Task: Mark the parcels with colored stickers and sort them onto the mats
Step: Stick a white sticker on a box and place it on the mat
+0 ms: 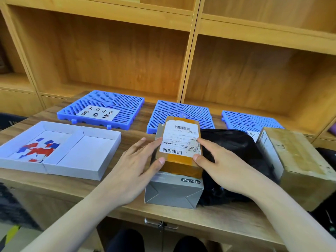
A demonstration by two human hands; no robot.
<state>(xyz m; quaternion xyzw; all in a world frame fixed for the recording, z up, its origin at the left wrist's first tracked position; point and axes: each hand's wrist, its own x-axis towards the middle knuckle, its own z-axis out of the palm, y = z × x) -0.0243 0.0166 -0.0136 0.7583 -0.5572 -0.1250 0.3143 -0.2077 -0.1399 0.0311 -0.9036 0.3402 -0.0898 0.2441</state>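
Both hands bracket the taped parcel point(180, 144), left hand point(135, 161) and right hand point(221, 163) pinching its long sides, equally near. It sits atop a grey box point(173, 191) on the counter point(116, 186), long axis pointing away toward the middle mat point(181, 112). The sticker tray point(60, 148) lies off left.

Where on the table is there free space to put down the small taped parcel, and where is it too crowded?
Free: the left mat around its paper note, the middle mat's far part, and bare table between white tray and small taped parcel. Crowded: the right side, with black bag and large box.
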